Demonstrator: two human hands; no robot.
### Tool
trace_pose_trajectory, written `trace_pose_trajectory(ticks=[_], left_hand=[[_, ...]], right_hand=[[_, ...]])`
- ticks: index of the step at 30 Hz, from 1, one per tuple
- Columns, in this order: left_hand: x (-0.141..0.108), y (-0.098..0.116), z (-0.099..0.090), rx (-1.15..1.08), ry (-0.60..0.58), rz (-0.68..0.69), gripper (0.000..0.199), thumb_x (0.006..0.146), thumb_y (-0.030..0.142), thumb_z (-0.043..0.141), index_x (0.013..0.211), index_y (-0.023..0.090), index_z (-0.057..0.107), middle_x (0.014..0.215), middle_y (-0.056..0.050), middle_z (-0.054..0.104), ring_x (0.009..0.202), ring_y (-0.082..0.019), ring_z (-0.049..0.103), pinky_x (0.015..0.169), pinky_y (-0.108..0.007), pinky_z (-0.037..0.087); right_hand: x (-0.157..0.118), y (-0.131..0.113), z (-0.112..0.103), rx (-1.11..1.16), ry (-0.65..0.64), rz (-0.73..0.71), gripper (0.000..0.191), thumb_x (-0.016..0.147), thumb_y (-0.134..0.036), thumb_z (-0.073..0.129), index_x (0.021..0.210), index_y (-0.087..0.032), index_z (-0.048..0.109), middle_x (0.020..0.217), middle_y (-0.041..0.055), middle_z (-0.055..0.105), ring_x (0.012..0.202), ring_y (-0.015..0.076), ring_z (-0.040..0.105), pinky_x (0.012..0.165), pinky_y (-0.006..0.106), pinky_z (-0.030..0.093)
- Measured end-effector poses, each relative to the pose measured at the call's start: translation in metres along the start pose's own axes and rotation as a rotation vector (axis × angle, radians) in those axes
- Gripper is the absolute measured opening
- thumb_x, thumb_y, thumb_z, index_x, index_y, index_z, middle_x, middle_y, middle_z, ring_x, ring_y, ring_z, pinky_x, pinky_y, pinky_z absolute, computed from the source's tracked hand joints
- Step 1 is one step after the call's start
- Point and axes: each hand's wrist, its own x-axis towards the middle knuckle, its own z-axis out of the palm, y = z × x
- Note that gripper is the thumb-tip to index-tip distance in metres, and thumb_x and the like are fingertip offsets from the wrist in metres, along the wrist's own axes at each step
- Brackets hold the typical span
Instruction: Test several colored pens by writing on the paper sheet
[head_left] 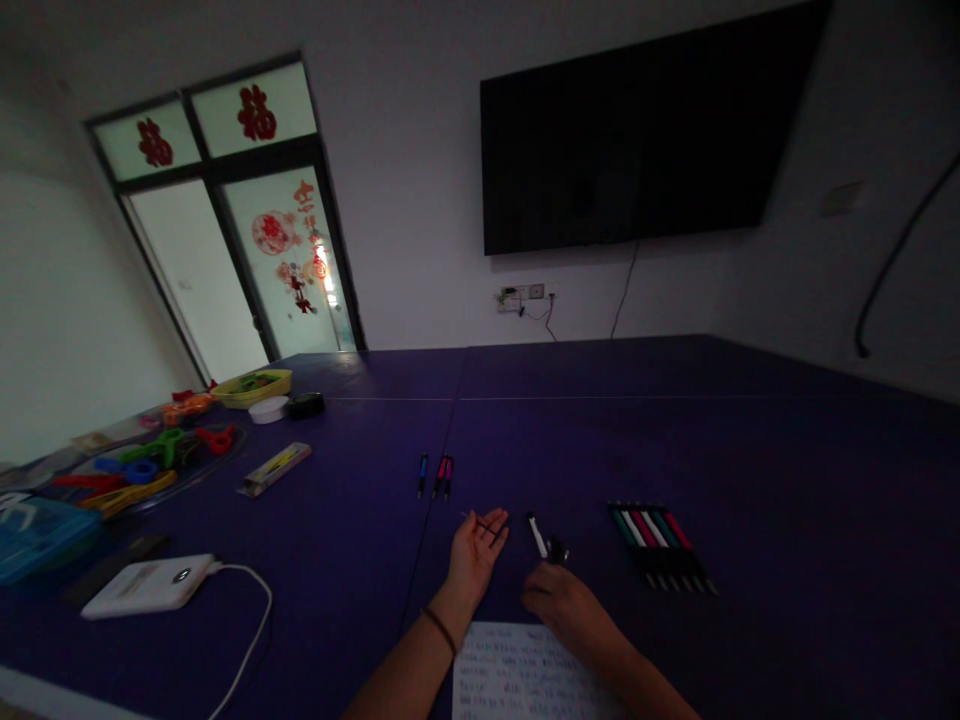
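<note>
My left hand is turned palm up above the table, with a thin dark stick, perhaps a pen refill, across its fingers. Its fingers are only loosely bent around the stick. To the right, my right hand is closed with its fingers curled down, and what they hold is hidden. Just beyond its knuckles is a small black piece whose kind is unclear. A white pen barrel with a dark end lies between the hands, a little farther off. Below both hands is a handwritten sheet, partly under my right forearm.
A row of several coloured pens lies at right. Blue and pink pens lie ahead on the purple table. At left are a white power bank with cable, a slim box and a tray of coloured clamps.
</note>
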Motion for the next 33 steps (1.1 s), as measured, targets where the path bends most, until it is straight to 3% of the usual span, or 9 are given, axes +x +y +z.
trace_pose_trajectory(ticks=[4, 7, 10, 13, 18, 33], left_hand=[[0.000, 0.000, 0.000, 0.021, -0.025, 0.010, 0.018, 0.078, 0.027, 0.048, 0.068, 0.012, 0.053, 0.088, -0.013, 0.061, 0.087, -0.020, 0.059, 0.078, -0.033, 0.045], [-0.001, -0.001, 0.001, 0.061, -0.055, 0.053, 0.019, 0.075, 0.031, 0.054, 0.067, 0.013, 0.053, 0.082, -0.009, 0.062, 0.078, -0.017, 0.060, 0.075, -0.031, 0.045], [-0.004, -0.003, 0.002, 0.147, -0.097, 0.109, 0.020, 0.070, 0.033, 0.060, 0.069, 0.013, 0.056, 0.077, -0.006, 0.063, 0.069, -0.013, 0.060, 0.069, -0.026, 0.044], [-0.007, -0.005, 0.004, 0.238, -0.119, 0.126, 0.022, 0.067, 0.033, 0.063, 0.071, 0.012, 0.059, 0.072, -0.006, 0.063, 0.064, -0.012, 0.059, 0.068, -0.025, 0.044], [-0.010, -0.005, 0.005, 0.305, -0.147, 0.076, 0.018, 0.066, 0.027, 0.065, 0.071, 0.011, 0.061, 0.071, -0.007, 0.064, 0.064, -0.013, 0.060, 0.072, -0.027, 0.044], [-0.014, -0.007, 0.006, 0.404, -0.266, -0.032, 0.015, 0.066, 0.025, 0.065, 0.072, 0.011, 0.062, 0.078, -0.010, 0.065, 0.066, -0.015, 0.061, 0.075, -0.031, 0.045]], right_hand=[[-0.001, -0.001, 0.001, 0.002, 0.007, 0.038, 0.020, 0.076, -0.009, 0.046, 0.063, -0.017, 0.059, 0.067, 0.0027, 0.059, 0.065, 0.0137, 0.054, 0.061, 0.024, 0.042], [-0.005, 0.003, 0.004, 0.116, 0.051, 0.151, 0.020, 0.079, -0.011, 0.041, 0.071, -0.017, 0.059, 0.071, 0.0030, 0.061, 0.067, 0.0135, 0.056, 0.063, 0.024, 0.044], [-0.009, 0.011, 0.005, 0.254, 0.204, 0.295, 0.020, 0.083, -0.019, 0.038, 0.080, -0.018, 0.058, 0.075, 0.0037, 0.062, 0.068, 0.0129, 0.058, 0.063, 0.023, 0.046], [-0.009, 0.015, 0.000, 0.325, 0.390, 0.350, 0.022, 0.083, -0.026, 0.039, 0.086, -0.017, 0.059, 0.080, 0.0059, 0.062, 0.074, 0.0146, 0.059, 0.067, 0.024, 0.047], [-0.006, 0.014, -0.013, 0.378, 0.561, 0.442, 0.026, 0.082, -0.033, 0.042, 0.084, -0.017, 0.062, 0.079, 0.0079, 0.061, 0.075, 0.0168, 0.059, 0.069, 0.028, 0.048], [-0.004, 0.017, -0.011, 0.521, 0.538, 0.497, 0.025, 0.077, -0.037, 0.049, 0.077, -0.017, 0.062, 0.077, 0.0073, 0.062, 0.073, 0.0172, 0.058, 0.068, 0.029, 0.047]])
